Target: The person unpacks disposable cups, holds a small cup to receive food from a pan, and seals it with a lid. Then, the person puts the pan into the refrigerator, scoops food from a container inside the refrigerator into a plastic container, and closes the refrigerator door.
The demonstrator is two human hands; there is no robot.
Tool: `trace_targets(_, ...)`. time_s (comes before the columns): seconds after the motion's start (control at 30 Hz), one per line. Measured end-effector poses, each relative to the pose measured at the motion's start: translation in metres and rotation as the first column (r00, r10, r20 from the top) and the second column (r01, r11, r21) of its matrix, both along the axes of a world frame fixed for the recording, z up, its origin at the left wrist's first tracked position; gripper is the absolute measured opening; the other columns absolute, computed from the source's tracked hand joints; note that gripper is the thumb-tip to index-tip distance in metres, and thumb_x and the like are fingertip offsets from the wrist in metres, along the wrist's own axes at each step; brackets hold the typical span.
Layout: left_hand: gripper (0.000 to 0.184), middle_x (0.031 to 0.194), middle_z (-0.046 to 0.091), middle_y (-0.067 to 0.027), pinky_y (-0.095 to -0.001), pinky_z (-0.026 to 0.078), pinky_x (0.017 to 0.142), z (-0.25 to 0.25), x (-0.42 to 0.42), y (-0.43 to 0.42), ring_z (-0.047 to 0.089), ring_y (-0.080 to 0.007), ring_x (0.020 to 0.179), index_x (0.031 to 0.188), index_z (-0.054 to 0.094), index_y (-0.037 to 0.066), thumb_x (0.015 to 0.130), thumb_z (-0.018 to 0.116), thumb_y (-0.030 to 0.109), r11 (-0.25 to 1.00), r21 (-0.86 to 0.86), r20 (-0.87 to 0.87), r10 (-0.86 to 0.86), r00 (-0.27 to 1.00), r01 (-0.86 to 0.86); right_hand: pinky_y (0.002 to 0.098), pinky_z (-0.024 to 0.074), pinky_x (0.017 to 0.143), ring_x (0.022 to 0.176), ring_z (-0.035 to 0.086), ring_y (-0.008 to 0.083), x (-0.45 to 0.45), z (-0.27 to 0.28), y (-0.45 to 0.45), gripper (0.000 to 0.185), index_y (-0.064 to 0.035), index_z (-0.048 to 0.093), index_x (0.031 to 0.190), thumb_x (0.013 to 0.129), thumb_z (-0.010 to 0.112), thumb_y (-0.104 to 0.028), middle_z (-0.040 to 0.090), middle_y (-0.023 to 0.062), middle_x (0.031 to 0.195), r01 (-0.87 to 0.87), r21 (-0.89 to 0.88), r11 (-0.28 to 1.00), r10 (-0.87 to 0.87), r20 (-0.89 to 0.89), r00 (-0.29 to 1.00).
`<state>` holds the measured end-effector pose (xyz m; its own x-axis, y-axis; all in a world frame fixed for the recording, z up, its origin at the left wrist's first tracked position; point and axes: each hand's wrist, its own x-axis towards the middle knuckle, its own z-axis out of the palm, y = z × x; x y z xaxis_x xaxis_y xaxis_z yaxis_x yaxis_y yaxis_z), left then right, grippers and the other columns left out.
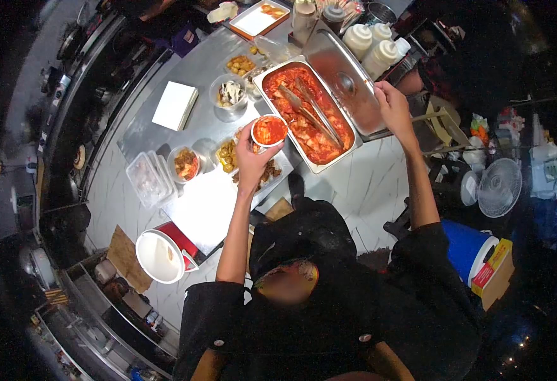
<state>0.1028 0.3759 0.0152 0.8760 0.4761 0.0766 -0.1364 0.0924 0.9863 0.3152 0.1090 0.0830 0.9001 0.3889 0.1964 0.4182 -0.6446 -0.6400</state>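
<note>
My left hand is wrapped round a small white cup filled with red, saucy food, close to the near left edge of a deep metal pan. That pan holds more of the same red food, and metal tongs lie across it. At the pan's right, a metal lid is tilted beside it. My right hand grips the lid's right edge, with the fingertips partly hidden. Left of the cup are yellowish pieces in a clear container.
Clear tubs hold mixed food and dark and white pieces. Stacked clear lids and a white box lie on the steel table. Squeeze bottles stand behind the lid. A white bucket stands below left.
</note>
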Motion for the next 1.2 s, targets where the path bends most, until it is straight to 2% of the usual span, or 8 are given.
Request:
trace_targets(0.1,0.066,0.118,0.057,-0.0106,-0.0325,0.044,0.1,0.003,-0.003,-0.002,0.057,-0.0187,0.11,0.125,0.049,-0.003,0.067,0.081,-0.001,1.0,0.015,0.005,0.0,1.0,0.0,0.0388,0.05,0.071,0.08,0.066,0.0314,-0.004,0.006,0.004,0.023,-0.0017,0.063,0.103,0.093,0.053,-0.019,0.067,0.0171,0.09,0.024,-0.046,0.999,-0.025,-0.019,0.999)
trace_targets(0.4,0.067,0.118,0.057,-0.0105,-0.0323,0.043,0.1,0.002,-0.024,0.001,0.057,-0.0186,0.11,0.125,0.048,-0.002,0.067,0.08,-0.002,0.999,-0.004,-0.003,0.049,0.999,-0.049,0.0446,0.0501,0.068,0.077,0.063,0.0376,-0.091,0.008,0.046,0.016,-0.0024,0.062,0.097,0.086,0.061,-0.015,0.064,0.0179,0.087,-0.067,-0.069,0.995,0.075,0.123,0.99)
trace_targets(0.67,0.068,0.118,0.057,-0.0109,-0.0323,0.045,0.099,0.008,-0.044,0.003,0.056,-0.0189,0.111,0.127,0.047,-0.003,0.067,0.08,-0.003,0.997,-0.043,0.008,0.071,0.997,-0.07,0.0461,0.0495,0.064,0.072,0.063,0.037,-0.136,-0.065,0.085,0.024,-0.0047,0.06,0.1,0.083,0.067,-0.019,0.062,0.0158,0.087,-0.313,-0.173,0.934,0.319,0.009,0.948)
trace_targets(0.7,0.067,0.118,0.057,-0.0109,-0.0324,0.045,0.098,0.014,-0.047,0.001,0.057,-0.019,0.111,0.126,0.048,-0.003,0.067,0.08,-0.003,0.996,-0.027,0.02,0.083,0.996,-0.082,0.0459,0.0493,0.067,0.078,0.062,0.0355,-0.13,-0.069,0.083,0.03,-0.0068,0.06,0.107,0.082,0.068,-0.021,0.061,0.0152,0.091,-0.378,-0.124,0.917,0.372,-0.067,0.926)
trace_targets(0.8,0.066,0.119,0.058,-0.0108,-0.0323,0.046,0.098,0.022,-0.059,-0.002,0.058,-0.0191,0.11,0.125,0.048,-0.003,0.068,0.08,-0.004,0.994,-0.064,-0.002,0.086,0.996,-0.086,0.0447,0.0495,0.074,0.086,0.06,0.0335,-0.103,-0.053,0.083,0.037,-0.009,0.059,0.117,0.082,0.068,-0.02,0.06,0.014,0.095,-0.197,-0.157,0.968,0.216,0.11,0.97)
trace_targets(0.9,0.066,0.119,0.058,-0.0106,-0.0326,0.045,0.099,0.012,-0.065,-0.009,0.058,-0.0193,0.11,0.125,0.048,-0.003,0.067,0.08,-0.005,0.991,-0.106,-0.013,0.081,0.997,-0.082,0.0435,0.0493,0.078,0.092,0.058,0.0328,-0.071,-0.08,0.092,0.041,-0.0126,0.058,0.123,0.083,0.067,-0.019,0.059,0.0131,0.099,-0.149,-0.201,0.968,0.194,0.223,0.955)
trace_targets(1.13,0.068,0.118,0.059,-0.0109,-0.032,0.045,0.099,0.0,-0.068,-0.021,0.058,-0.0189,0.11,0.126,0.048,-0.003,0.067,0.081,-0.003,0.993,-0.079,-0.009,0.088,0.996,-0.089,0.0454,0.053,0.071,0.091,0.059,0.0322,-0.059,-0.094,0.117,0.043,-0.0184,0.053,0.131,0.089,0.058,-0.019,0.062,0.0103,0.099,-0.137,-0.487,0.863,0.233,0.142,0.962)
trace_targets(1.2,0.068,0.118,0.059,-0.0108,-0.0321,0.045,0.099,-0.004,-0.066,-0.026,0.058,-0.0189,0.11,0.126,0.048,-0.003,0.067,0.081,-0.003,0.993,-0.084,-0.017,0.085,0.996,-0.086,0.0431,0.0546,0.066,0.089,0.061,0.0303,-0.059,-0.103,0.119,0.048,-0.0135,0.05,0.134,0.087,0.056,-0.014,0.062,0.0115,0.097,-0.146,-0.544,0.826,0.291,0.189,0.938)
